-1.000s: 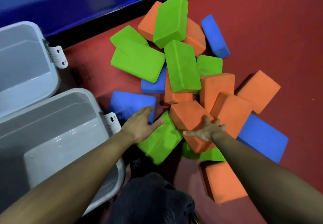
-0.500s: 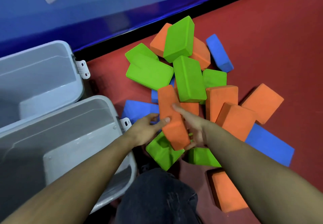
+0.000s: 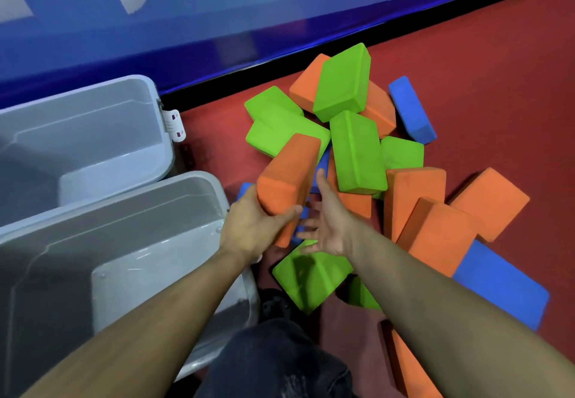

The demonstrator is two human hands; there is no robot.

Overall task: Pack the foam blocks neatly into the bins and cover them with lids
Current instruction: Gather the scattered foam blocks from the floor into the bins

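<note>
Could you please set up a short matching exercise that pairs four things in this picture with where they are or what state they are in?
Things:
1. orange block
2. right hand
3. near bin
4. long blue block

States:
A. empty, beside the pile
B. lying on the red floor at the pile's right edge
C. lifted above the pile in the left hand's grip
D. open, holding nothing

Pairs: 1-C, 2-D, 3-A, 4-B

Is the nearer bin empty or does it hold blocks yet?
Empty, as far as visible: the nearer bin shows only bare grey interior. The left hand holds an orange block beside it, not in it.
</note>
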